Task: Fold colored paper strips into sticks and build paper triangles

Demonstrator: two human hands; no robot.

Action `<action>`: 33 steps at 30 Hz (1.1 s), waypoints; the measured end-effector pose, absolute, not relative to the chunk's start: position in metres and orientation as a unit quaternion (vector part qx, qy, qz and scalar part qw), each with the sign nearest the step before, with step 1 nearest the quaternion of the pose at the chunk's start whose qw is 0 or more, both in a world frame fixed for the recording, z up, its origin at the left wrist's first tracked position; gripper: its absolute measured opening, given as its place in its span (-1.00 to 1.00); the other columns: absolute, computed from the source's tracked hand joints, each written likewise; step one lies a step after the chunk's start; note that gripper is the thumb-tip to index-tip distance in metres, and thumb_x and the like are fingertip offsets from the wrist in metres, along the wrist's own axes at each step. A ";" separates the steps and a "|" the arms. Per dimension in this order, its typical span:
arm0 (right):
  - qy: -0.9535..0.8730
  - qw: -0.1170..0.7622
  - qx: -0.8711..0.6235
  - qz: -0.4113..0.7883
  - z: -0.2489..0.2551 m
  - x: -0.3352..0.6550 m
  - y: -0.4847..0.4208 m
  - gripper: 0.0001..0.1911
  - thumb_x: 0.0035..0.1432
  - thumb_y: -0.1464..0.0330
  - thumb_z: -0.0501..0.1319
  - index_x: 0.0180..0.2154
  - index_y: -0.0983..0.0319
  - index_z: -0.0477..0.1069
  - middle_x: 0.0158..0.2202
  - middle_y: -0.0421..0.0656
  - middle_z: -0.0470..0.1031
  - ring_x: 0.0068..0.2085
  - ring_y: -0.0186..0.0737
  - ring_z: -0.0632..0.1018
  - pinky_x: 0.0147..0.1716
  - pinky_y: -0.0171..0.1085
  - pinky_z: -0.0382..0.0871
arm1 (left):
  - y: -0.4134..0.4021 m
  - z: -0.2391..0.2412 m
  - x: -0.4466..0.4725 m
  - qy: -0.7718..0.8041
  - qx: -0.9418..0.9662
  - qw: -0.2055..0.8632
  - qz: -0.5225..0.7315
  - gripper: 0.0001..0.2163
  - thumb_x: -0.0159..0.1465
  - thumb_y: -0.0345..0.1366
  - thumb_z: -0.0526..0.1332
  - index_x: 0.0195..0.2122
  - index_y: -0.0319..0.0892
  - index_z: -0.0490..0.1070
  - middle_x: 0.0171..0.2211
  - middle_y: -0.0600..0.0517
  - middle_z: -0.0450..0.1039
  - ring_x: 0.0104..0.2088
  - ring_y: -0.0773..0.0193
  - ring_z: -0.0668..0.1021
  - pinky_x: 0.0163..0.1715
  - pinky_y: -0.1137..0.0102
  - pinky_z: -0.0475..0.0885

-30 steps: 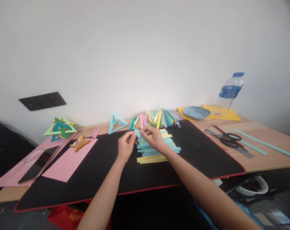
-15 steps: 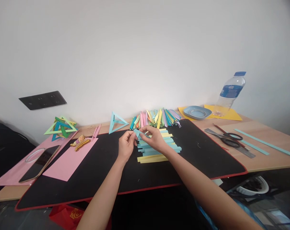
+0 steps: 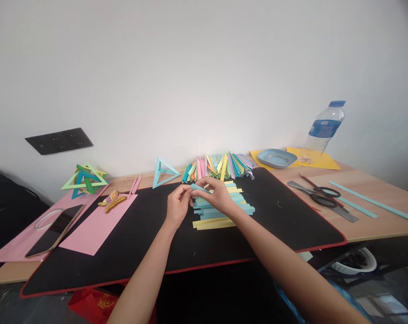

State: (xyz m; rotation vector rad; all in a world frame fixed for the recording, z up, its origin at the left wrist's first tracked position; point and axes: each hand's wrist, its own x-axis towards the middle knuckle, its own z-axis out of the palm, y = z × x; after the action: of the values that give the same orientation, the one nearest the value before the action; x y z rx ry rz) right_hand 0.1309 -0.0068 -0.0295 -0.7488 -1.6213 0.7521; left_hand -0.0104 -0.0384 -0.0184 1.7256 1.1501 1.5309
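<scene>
Between the fingertips of both hands is a small light-blue paper strip point(image 3: 197, 187), mostly covered by the fingers. My left hand point(image 3: 178, 201) pinches its left end, and my right hand point(image 3: 217, 195) holds it from the right, thumb and forefinger closed. Below and behind the hands, blue and yellow paper strips point(image 3: 224, 222) lie side by side on the black mat point(image 3: 278, 225). A light-blue paper triangle frame point(image 3: 165, 172) stands behind them, left of a heap of folded multicoloured strips point(image 3: 224, 165).
At left are interlocked paper triangles point(image 3: 85, 180), a phone point(image 3: 55, 231), pink paper point(image 3: 92, 225) and a hair clip point(image 3: 112, 201). On the right lie scissors point(image 3: 320, 195), a metal ruler point(image 3: 350, 213), long blue strips point(image 3: 375, 202), a blue dish point(image 3: 277, 158) and a bottle point(image 3: 325, 128).
The light-blue strip between my fingers has turned lower and flatter, and less of it shows. My fingers have drawn slightly closer together. Everything on the table lies as before.
</scene>
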 end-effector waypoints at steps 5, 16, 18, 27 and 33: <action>-0.671 0.599 -0.291 0.326 -0.030 0.131 -0.007 -0.67 -0.06 0.08 0.31 -0.45 0.22 0.42 -0.47 -0.16 0.49 -0.41 -0.25 0.48 -0.46 -0.28 0.36 | -0.038 -0.021 -0.010 0.409 0.650 0.262 0.584 -0.81 0.19 -0.16 0.21 -0.43 -0.18 0.43 -0.50 0.08 0.39 -0.68 0.44 0.39 -0.61 0.49 0.33; -0.711 0.609 -0.252 0.246 -0.026 0.131 -0.011 -0.72 0.10 0.12 0.21 -0.48 0.18 0.40 -0.49 -0.14 0.43 -0.43 -0.25 0.43 -0.48 -0.26 0.34 | -0.040 -0.021 -0.008 0.393 0.667 0.261 0.578 -0.84 0.19 -0.20 0.21 -0.43 -0.18 0.43 -0.48 0.08 0.38 -0.65 0.43 0.42 -0.59 0.48 0.34; -0.708 0.617 -0.242 0.244 -0.025 0.130 -0.012 -0.73 0.12 0.15 0.20 -0.49 0.19 0.39 -0.50 -0.15 0.41 -0.44 -0.26 0.42 -0.49 -0.27 0.33 | -0.040 -0.021 -0.008 0.393 0.663 0.278 0.574 -0.83 0.20 -0.19 0.21 -0.43 -0.18 0.42 -0.46 0.08 0.40 -0.65 0.41 0.45 -0.57 0.47 0.35; -0.734 0.581 -0.258 0.239 -0.032 0.130 -0.008 -0.85 0.12 0.25 0.20 -0.33 0.19 0.41 -0.36 -0.14 0.47 -0.31 -0.25 0.46 -0.38 -0.29 0.36 | -0.031 -0.031 -0.018 0.408 0.635 0.311 0.577 -0.81 0.22 -0.17 0.19 -0.37 -0.20 0.38 -0.62 0.13 0.38 -0.63 0.34 0.50 -0.49 0.44 0.39; -0.734 0.581 -0.264 0.231 -0.032 0.130 -0.008 -0.91 0.10 0.33 0.20 -0.36 0.22 0.39 -0.39 -0.15 0.46 -0.34 -0.28 0.45 -0.40 -0.32 0.34 | -0.030 -0.033 -0.018 0.402 0.646 0.308 0.571 -0.82 0.23 -0.19 0.18 -0.34 -0.21 0.38 -0.59 0.10 0.41 -0.55 0.30 0.51 -0.42 0.40 0.42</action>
State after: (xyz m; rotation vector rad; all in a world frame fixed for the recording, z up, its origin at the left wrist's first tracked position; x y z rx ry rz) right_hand 0.1301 -0.0083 -0.0315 -0.6176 -1.7158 0.5403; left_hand -0.0181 -0.0303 -0.0329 1.7078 1.0637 1.5095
